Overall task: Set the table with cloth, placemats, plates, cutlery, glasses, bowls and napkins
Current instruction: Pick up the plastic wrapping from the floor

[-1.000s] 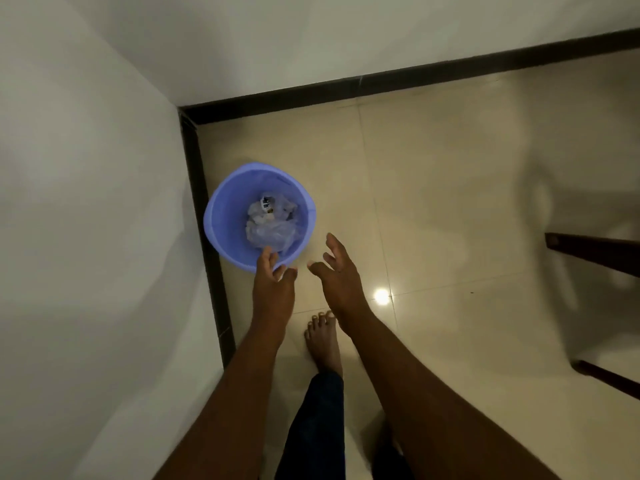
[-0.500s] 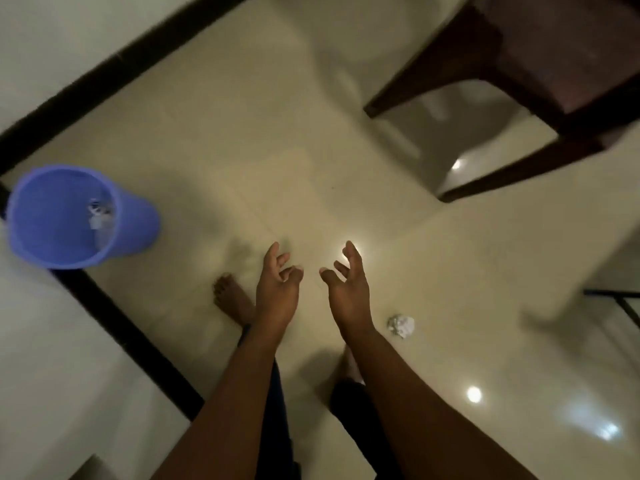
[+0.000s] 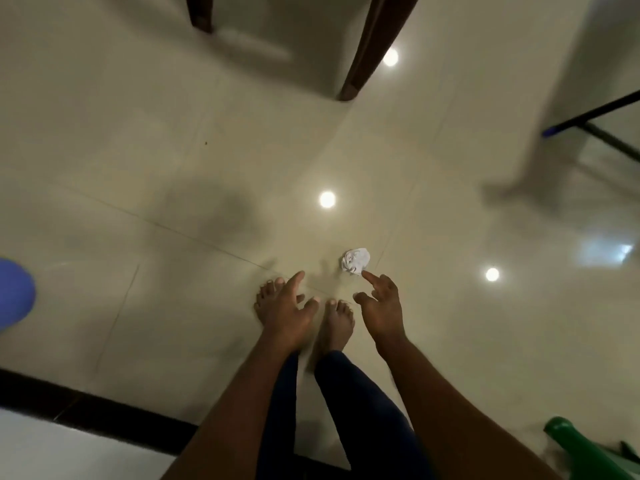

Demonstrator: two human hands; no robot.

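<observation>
A crumpled white paper ball (image 3: 356, 260) lies on the glossy beige floor tiles just ahead of my feet. My right hand (image 3: 381, 303) hangs over the floor with one finger stretched out, its tip close to the ball's lower edge; whether it touches the ball is unclear. My left hand (image 3: 287, 306) is spread and holds nothing, above my left foot. No tableware is in view.
Dark wooden chair legs (image 3: 363, 50) stand ahead at the top. A blue bin (image 3: 14, 292) shows at the left edge. A thin dark metal frame (image 3: 595, 116) is at the right, a green plastic object (image 3: 585, 448) at bottom right, a black skirting (image 3: 86, 407) at bottom left.
The view has swung right, away from the blue bin in the corner, which now sits at the left edge. The paper ball came into view, and my right hand now points close to it.
</observation>
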